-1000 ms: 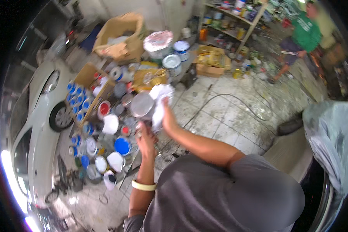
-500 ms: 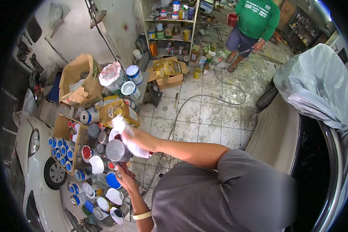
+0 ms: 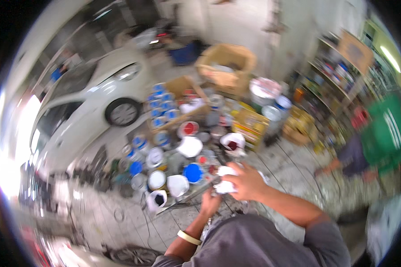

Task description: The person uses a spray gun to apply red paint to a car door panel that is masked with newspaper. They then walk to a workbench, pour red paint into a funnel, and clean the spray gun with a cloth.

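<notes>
Over the near edge of the crowded can bench (image 3: 182,198), my two hands are close together. My right hand (image 3: 249,183) is closed on a bunched white cloth (image 3: 226,180). My left hand (image 3: 210,203), a pale band on its wrist, is closed just below the cloth; what it grips is covered by the cloth and blurred. Nearby stand a can with a blue lid (image 3: 193,172) and a white paper cone (image 3: 178,185). Past the cloth, another white paper cone (image 3: 233,143) has dark red inside.
A cardboard box of blue-lidded cans (image 3: 165,107), a yellow square tin (image 3: 250,128) and paint pails (image 3: 265,91) crowd the far side. A white car (image 3: 89,104) is at left. Another person in a green top (image 3: 385,133) stands right, by a shelf (image 3: 334,73).
My view has swung left, so the bench now sits mid-picture. A round grey container seen above my left hand is now hidden; the cloth has come down over that spot.
</notes>
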Demonstrator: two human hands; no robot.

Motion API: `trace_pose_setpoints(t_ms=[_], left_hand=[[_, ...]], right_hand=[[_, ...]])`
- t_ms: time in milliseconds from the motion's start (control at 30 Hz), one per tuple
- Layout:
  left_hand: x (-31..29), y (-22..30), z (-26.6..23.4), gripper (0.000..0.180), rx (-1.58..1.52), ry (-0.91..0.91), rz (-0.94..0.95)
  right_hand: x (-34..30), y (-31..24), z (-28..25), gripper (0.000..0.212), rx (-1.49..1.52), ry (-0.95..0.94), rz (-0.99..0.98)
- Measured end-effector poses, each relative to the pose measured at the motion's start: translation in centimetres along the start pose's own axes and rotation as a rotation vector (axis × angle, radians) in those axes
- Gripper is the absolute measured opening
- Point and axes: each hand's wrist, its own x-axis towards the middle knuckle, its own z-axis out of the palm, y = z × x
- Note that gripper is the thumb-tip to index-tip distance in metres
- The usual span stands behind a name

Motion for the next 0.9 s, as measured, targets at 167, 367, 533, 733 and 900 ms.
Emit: trace_pose_setpoints(t_ms=[167, 367, 533, 733, 900], left_hand=[[-0.7, -1.0, -0.7, 0.059, -0.019, 0.147, 0.226], [-2.3, 1.1, -2.7, 0.051, -0.257, 0.260, -0.020], [-2.4, 3.3, -5.1, 0.055, -0.010, 0.295, 0.153], [-1.0, 6.3, -7.3, 0.033, -0.151, 0.273, 0.260], [1.8, 7.4, -7.8, 0.040, -0.037, 0.131, 0.443]], right_hand=[[2.2, -3.9, 0.9, 0.039, -0.126, -0.054, 0.001], [4.8, -6.6, 3.1, 0.039, -0.096, -0.007, 0.022], [6.0, -5.0, 3.2, 0.045, -0.040, 0.081, -0.047], [8.0, -4.8, 0.9, 0.048, -0.087, 0.147, -0.203], [8.3, -1.6, -0.1, 0.049, 0.014, 0.170, -0.028]])
